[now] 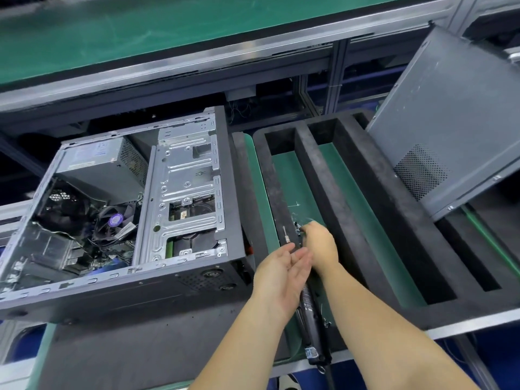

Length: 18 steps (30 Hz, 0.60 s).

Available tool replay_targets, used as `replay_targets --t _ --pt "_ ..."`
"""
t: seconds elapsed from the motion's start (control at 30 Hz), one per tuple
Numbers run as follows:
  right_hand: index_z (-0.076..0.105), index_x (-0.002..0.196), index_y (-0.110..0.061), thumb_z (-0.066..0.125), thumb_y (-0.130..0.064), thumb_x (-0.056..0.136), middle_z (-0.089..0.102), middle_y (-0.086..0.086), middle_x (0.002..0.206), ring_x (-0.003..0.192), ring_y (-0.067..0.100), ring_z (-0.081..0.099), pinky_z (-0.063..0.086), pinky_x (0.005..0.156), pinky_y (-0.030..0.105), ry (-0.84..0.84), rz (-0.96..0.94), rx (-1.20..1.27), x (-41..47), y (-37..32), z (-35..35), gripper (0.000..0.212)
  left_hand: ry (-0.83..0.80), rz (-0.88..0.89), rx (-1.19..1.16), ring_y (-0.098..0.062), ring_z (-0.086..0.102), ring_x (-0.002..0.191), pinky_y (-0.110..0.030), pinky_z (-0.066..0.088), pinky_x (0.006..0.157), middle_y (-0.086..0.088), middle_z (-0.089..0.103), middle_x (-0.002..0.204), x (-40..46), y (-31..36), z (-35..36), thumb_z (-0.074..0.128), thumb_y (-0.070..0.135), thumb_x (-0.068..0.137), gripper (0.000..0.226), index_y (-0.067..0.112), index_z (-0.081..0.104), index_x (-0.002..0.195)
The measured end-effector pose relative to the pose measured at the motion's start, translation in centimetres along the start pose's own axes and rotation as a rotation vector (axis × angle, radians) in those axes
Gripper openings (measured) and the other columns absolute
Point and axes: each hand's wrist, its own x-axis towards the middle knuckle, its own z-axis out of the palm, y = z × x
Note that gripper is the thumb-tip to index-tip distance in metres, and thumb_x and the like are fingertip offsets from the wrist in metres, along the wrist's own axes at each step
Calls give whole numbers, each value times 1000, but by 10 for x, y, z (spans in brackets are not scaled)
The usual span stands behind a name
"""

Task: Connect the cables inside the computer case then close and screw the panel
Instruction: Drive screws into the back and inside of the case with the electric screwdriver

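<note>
Pinching small screws (297,227) with my right hand (320,244), I keep my left hand (281,273) spread, palm up, beside the open computer case (135,209) edge.

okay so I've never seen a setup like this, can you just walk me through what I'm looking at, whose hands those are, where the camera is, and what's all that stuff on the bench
There is just one picture, taken by a camera worn on a person's head, looking down at their own bare arms. No robot is involved.

On the left lies an open computer case on its side, so you see the fan, cables and metal frame inside. Its removed side panel leans tilted at the right. Between them sits a black foam tray with long slots over a green mat.

An electric screwdriver lies along the foam near the hands. The left hand is open, palm up. The right hand reaches to a small cluster of what look like screws; whether it pinches one is too small to tell.
</note>
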Motion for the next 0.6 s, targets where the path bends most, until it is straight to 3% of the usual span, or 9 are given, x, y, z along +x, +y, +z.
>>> replay_targets --t 0.13,0.27,0.33,0.47,0.6 --pt "65 100 -4 48 2 90 59 12 105 101 33 57 50 79 42 -23 -141 -182 24 3 10 20 20 12 19 -25 71 71 -27 57 57 -17 70 80 -5 -1 -3 38 3 106 23 -3 61 107" --pt "66 110 -1 47 1 95 58 14 112 109 33 57 49 88 40 -122 -138 -232 39 6 12 24 10 5 73 -24 72 68 -28 57 60 -14 70 73 -11 -3 -1 36 0 105 25 -2 61 105" --pt "67 107 1 49 0 94 58 15 113 107 34 59 48 88 38 -152 -132 -230 42 6 11 22 3 2 94 -23 72 68 -27 57 60 -13 71 71 -14 -4 -2 35 0 105 26 -1 61 105" --pt "69 92 -1 58 -1 90 67 17 100 94 35 66 46 72 31 -194 -53 -213 42 8 7 11 8 -13 123 -24 73 70 -27 57 61 -12 72 70 -17 -6 -4 36 -1 104 25 -1 62 105" --pt "68 94 -3 55 -1 92 70 17 97 92 37 68 53 74 33 -208 0 -179 43 6 4 14 8 -27 134 -25 73 72 -29 58 63 -12 72 70 -19 -8 -3 37 -2 104 25 -1 62 105"
